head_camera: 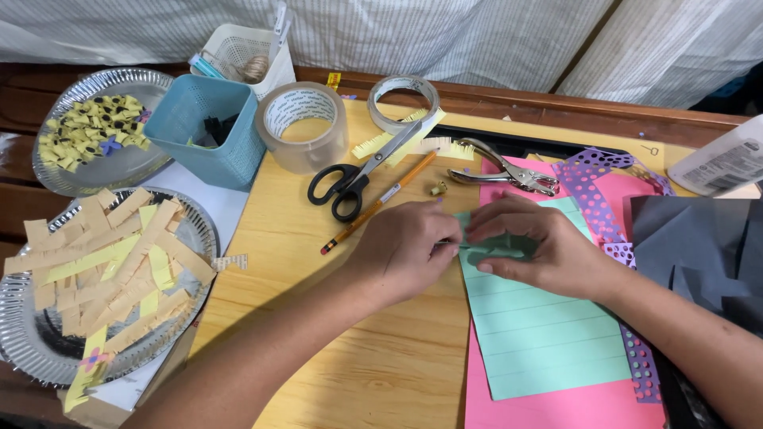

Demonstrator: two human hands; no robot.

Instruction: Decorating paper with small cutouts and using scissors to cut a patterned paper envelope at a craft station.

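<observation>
Both grips (465, 242) on mint paper (540, 342)

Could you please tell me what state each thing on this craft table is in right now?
Green paper: flat, top edge being folded by both hands.
Left hand: fingers pinching the paper.
Right hand: pressing the fold.
Scissors: closed, lying flat.
Hole punch: lying unused.
Pencil: lying flat.
Blue basket: upright.
</observation>
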